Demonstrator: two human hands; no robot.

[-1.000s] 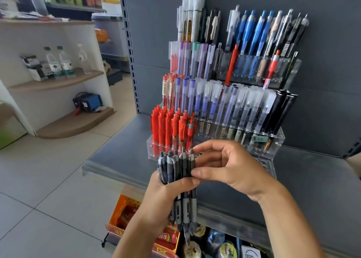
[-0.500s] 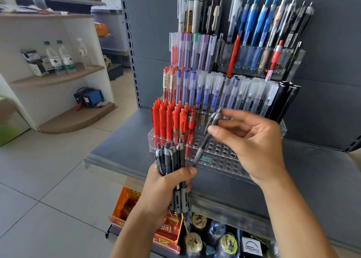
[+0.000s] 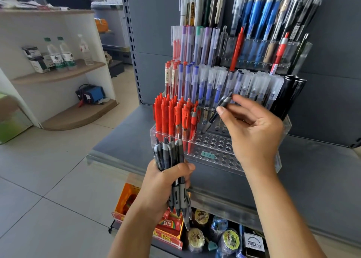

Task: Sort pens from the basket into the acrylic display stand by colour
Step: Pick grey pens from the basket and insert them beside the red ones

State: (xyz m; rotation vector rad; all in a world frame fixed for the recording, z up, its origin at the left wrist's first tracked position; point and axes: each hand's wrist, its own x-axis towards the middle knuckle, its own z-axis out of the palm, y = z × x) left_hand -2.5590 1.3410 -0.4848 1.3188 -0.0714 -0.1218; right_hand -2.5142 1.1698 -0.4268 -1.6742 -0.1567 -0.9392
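A tiered acrylic display stand (image 3: 218, 152) sits on a grey shelf, holding red pens (image 3: 173, 117) at the front left and blue, clear, purple and black pens on the tiers behind. My left hand (image 3: 166, 181) grips a bundle of several black-and-grey pens (image 3: 172, 160) upright in front of the stand. My right hand (image 3: 252, 129) pinches a single black pen (image 3: 216, 113), tilted, with its tip down near the empty holes just right of the red pens. No basket is in view.
The grey shelf (image 3: 312, 179) extends right of the stand, backed by a grey panel. Below it lie boxed goods (image 3: 168, 230) and tape rolls (image 3: 230, 238). A white corner shelf with bottles (image 3: 60, 53) stands at the left over a tiled floor.
My right hand drew one black pen from the bundle and carried it up and right to the stand's front tier, beside the red pens. My left hand kept holding the bundle.
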